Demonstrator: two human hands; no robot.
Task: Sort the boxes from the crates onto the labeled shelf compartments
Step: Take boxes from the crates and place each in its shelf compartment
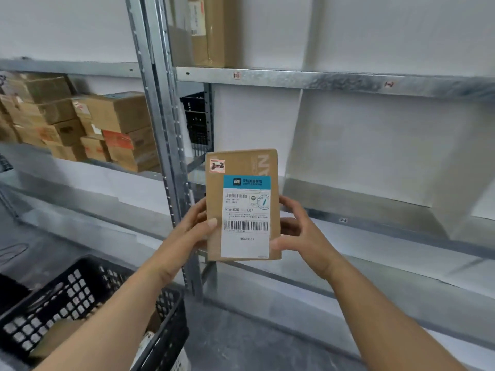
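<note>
Nearest me, low on the left, is the black perforated plastic crate (67,298). There is something brown and cardboard inside it, too blurred to make out. My two bare forearms reach up over it.

My left hand (192,231) and right hand (300,234) hold the flat brown cardboard box (242,159) upright between them, off the shelf, just in front of the grey metal upright post (171,156). On the left, my thumb lies across the front face and the fingers wrap behind. On the right, my thumb presses the lower edge and the fingers curl round the side. Both hands are closed on the box, neither of them wide.

Facing me are its white shipping label with a blue header (245,218) and a small red-bordered sticker (217,166) in the top corner. The sticker looks like a compartment code, though I can't read it with any certainty.

Behind the box is the galvanised metal shelf (401,231), split by a white divider panel (361,156). A small tag (343,220) sits on its front edge, and there are more tags (236,75) on the shelf above. Stacked brown cartons (80,124) fill the bay to the left.

The box is out of the crate but not yet placed, so I judge I'm matching its code to a tag. The main risk is a misread: sticker and tags are tiny and smeared, so the box could go into the wrong compartment. The box is also thin and held only by its edges, so letting go with one hand to reach in could let it pivot and drop. A careless swing could knock a corner against the post or the divider.
</note>
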